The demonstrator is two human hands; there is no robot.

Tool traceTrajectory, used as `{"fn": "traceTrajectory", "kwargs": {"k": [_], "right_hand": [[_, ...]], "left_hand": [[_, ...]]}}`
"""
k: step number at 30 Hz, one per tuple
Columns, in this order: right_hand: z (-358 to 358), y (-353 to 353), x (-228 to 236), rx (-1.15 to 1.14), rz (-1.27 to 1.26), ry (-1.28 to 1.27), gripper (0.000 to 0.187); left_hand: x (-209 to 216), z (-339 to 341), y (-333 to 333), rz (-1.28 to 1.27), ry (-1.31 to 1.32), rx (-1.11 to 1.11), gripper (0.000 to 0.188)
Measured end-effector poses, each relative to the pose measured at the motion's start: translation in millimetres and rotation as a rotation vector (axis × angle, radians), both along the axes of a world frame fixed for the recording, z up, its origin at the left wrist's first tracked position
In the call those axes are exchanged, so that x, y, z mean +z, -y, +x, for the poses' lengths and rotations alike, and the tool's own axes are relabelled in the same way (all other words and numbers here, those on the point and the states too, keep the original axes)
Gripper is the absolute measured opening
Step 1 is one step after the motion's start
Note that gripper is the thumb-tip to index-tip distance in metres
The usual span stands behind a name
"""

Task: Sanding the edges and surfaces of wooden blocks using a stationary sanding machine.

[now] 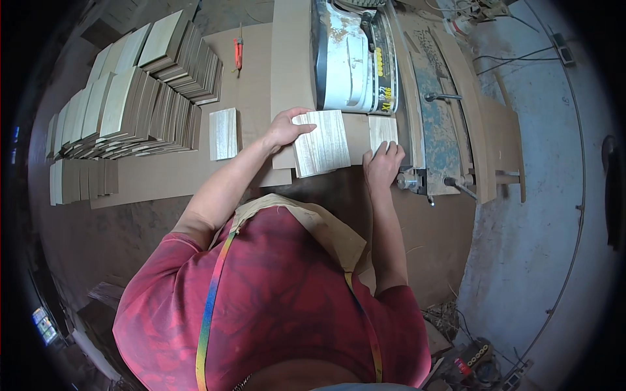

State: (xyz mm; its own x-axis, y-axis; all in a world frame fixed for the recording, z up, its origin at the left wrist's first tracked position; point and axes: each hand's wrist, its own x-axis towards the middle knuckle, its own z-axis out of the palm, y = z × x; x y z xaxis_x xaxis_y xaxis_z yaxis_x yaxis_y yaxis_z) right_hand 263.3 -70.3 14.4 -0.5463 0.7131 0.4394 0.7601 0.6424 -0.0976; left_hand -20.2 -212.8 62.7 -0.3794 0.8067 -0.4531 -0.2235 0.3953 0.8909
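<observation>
My left hand (287, 128) is closed on a pale wooden board (323, 143) with streaked grain, its thumb on the top face at the left edge. The board is tilted a little above the worktable's near edge. To the right, my right hand (383, 163) has its fingers bent over the near end of another pale wooden board (383, 129), just in front of a white machine housing (345, 58). The undersides of both boards are hidden. A single board (223, 133) lies apart on the brown sheet, left of my left forearm.
Stacks of wooden boards (137, 98) stand in rows at the left. A red-handled screwdriver-like tool (238, 53) lies on the brown sheet (254, 85). At the right are a blue, dusty metal bed (437, 124) with levers, a wall (521, 215) and hanging cables.
</observation>
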Motion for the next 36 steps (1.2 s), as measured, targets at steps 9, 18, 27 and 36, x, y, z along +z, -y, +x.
{"fn": "traceTrajectory", "kwargs": {"k": [9, 18, 27, 36], "right_hand": [[-45.9, -44.4, -6.6, 0.072, -0.135, -0.201, 0.044], [-51.6, 72.1, 45.4, 0.154, -0.292, -0.195, 0.061], [10.0, 10.6, -3.7, -0.091, -0.179, -0.121, 0.054], [-46.3, -39.8, -25.1, -0.082, -0.122, -0.257, 0.042]], "left_hand": [[-8.9, 11.8, -13.2, -0.029, -0.120, 0.028, 0.044], [-26.8, 11.3, -12.0, 0.017, -0.277, 0.013, 0.044], [-21.7, -18.2, 7.8, 0.098, -0.003, -0.113, 0.044], [-32.3, -21.1, 5.9, 0.127, 0.125, -0.108, 0.036]]}}
